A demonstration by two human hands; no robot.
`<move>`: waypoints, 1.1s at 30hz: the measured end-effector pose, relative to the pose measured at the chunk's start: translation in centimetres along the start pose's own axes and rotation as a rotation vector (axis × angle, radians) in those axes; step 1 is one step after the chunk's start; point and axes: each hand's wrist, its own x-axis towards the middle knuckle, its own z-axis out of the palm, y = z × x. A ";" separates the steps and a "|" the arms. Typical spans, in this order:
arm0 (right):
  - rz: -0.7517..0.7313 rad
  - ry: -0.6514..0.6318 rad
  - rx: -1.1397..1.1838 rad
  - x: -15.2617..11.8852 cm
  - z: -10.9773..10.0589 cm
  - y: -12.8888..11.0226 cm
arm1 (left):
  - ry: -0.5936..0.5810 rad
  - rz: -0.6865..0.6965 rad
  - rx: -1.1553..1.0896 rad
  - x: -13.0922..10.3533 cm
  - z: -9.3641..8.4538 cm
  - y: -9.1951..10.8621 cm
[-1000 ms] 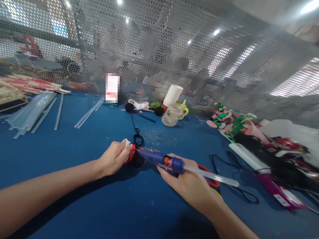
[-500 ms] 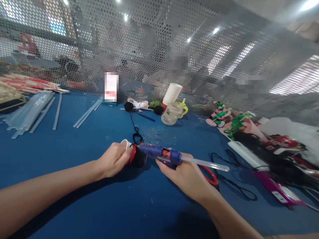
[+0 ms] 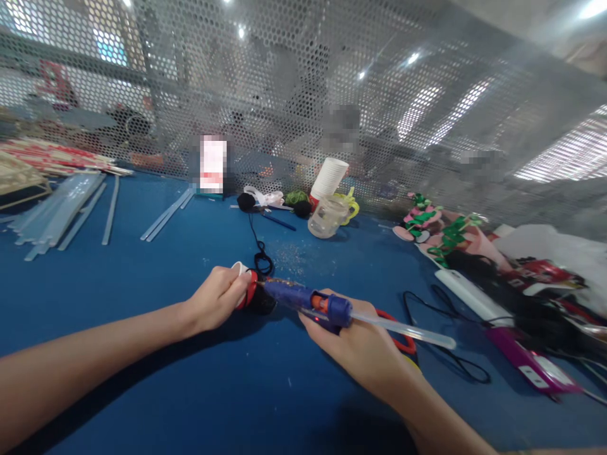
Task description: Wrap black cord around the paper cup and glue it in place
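My left hand point(image 3: 213, 300) is closed round a red and white paper cup point(image 3: 253, 287) that lies tilted, its dark lower part toward the right. In my right hand point(image 3: 355, 344) is a blue hot glue gun point(image 3: 294, 294), with a clear glue stick point(image 3: 403, 330) poking out of its back end. The gun's nozzle points left and sits at the red side of the cup; whether it touches, I cannot tell. Black cord point(image 3: 263, 259) runs from the cup back to a black yarn ball point(image 3: 245, 201).
Glue sticks point(image 3: 61, 208) lie in a heap at the left. Behind stand a phone point(image 3: 211, 164), a stack of white paper cups point(image 3: 331, 175) and a clear plastic jar point(image 3: 327, 218). At right are a purple and white power strip point(image 3: 526, 360), cables and craft flowers point(image 3: 450, 234).
The glue gun has tilted, its back end and glue stick shifting right and down. The cup has turned slightly in my left hand.
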 end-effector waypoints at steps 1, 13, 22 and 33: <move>0.001 0.000 -0.006 -0.1 0.0 0.0 | 0.004 -0.044 -0.035 0.1 0.0 0.0; -0.102 -0.034 0.019 -0.9 0.4 -0.6 | 0.054 -0.272 -0.309 0.6 0.5 -0.1; -0.124 -0.036 -0.002 -1.2 0.3 -0.6 | 0.064 -0.286 -0.318 0.7 0.5 0.1; -0.099 -0.009 0.016 -0.9 0.4 -0.3 | 0.038 -0.248 -0.260 0.5 0.4 0.1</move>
